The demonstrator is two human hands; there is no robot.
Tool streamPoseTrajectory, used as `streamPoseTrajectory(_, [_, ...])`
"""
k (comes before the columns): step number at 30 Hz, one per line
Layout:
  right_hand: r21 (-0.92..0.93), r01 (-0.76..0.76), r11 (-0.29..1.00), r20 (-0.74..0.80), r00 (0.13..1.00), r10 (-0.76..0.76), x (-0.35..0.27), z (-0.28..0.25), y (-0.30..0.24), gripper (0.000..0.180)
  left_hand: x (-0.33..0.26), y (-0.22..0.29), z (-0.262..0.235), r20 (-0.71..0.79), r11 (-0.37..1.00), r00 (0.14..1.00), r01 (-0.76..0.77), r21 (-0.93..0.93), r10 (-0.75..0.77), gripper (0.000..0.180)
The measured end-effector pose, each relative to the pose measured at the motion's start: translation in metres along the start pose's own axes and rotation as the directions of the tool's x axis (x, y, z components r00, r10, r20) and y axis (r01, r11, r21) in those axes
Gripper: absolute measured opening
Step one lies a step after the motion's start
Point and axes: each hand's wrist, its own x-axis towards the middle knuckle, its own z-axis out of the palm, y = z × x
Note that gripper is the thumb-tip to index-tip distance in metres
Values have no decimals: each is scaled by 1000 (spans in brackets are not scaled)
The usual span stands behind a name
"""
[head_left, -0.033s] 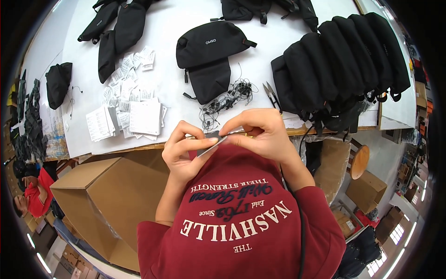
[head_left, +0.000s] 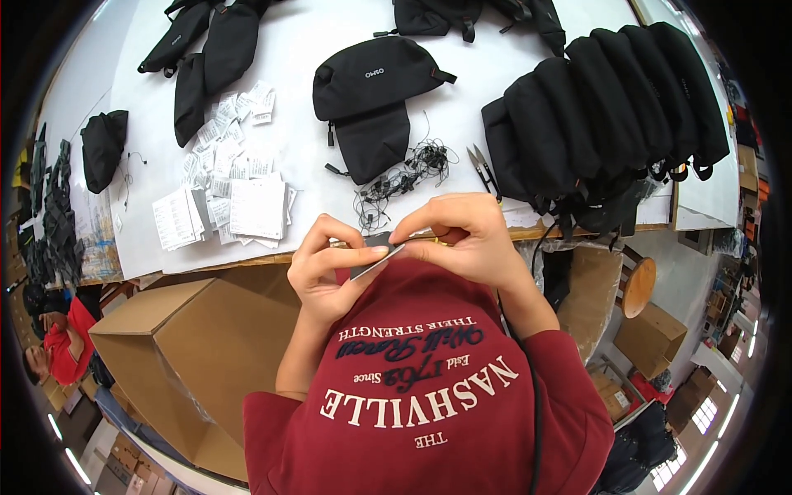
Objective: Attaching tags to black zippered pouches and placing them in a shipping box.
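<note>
Between my two hands, just off the near table edge, is a small flat card (head_left: 377, 261), grey on one face and pale along its edge. My left hand (head_left: 326, 268) pinches its left part between thumb and fingers. At the card's upper right end, the fingertips of my right hand (head_left: 462, 239) are pinched together; whether they also grip a cord there is too small to tell. Beyond my hands lies a tangle of thin black cords (head_left: 412, 173). A black bag (head_left: 375, 78) rests behind it, its narrower part toward me.
Stacked cards (head_left: 257, 208) and scattered white labels (head_left: 223, 153) lie left of the bag. Thread snips (head_left: 484, 172) sit beside a row of black bags (head_left: 594, 115) on the right. Below the table's left edge stands a cardboard box (head_left: 206, 363). A person in red (head_left: 73, 342) is at far left.
</note>
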Motion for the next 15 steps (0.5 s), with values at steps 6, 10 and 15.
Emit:
streamPoseTrajectory(6, [9,96,995,-7,995,-96,0,-2,1,14,1,-2,-4,38,999,999,-11,-49,13,19])
streamPoseTrajectory(10, [-8,170,985,116,979,-168,-3,-5,7,12,5,-7,-13,277,896,950,245,-370,-146,9])
streamPoseTrajectory(15, [11,76,997,154,985,-77,-5,-2,7,10,2,-6,-7,313,869,880,436,-236,-357,9])
